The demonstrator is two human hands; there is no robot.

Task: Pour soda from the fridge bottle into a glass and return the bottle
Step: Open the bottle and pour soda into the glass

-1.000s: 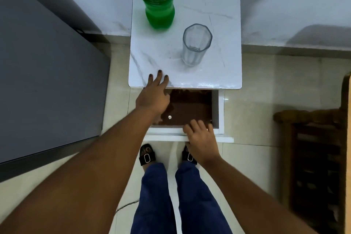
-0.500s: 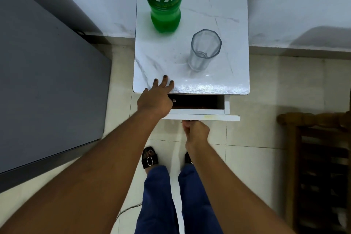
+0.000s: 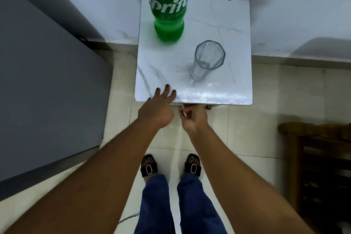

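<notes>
A green Sprite bottle (image 3: 168,9) stands upright at the back left of a small white marble-topped table (image 3: 231,24); its top is out of frame. An empty clear glass (image 3: 206,62) stands to the bottle's right and nearer me. My left hand (image 3: 157,108) rests on the table's front left edge, fingers spread, holding nothing. My right hand (image 3: 193,118) is just below the front edge, fingers curled against the closed drawer front, with its fingertips partly hidden under the top. Both hands are well short of the bottle and glass.
A grey fridge (image 3: 47,91) fills the left side, its door shut. A dark wooden piece of furniture (image 3: 319,157) stands at the right. The table backs onto a white wall. My sandalled feet (image 3: 171,167) stand on pale floor tiles.
The open drawer under the tabletop has slid shut, pushed in by my right hand. My left hand has stayed on the table's front edge.
</notes>
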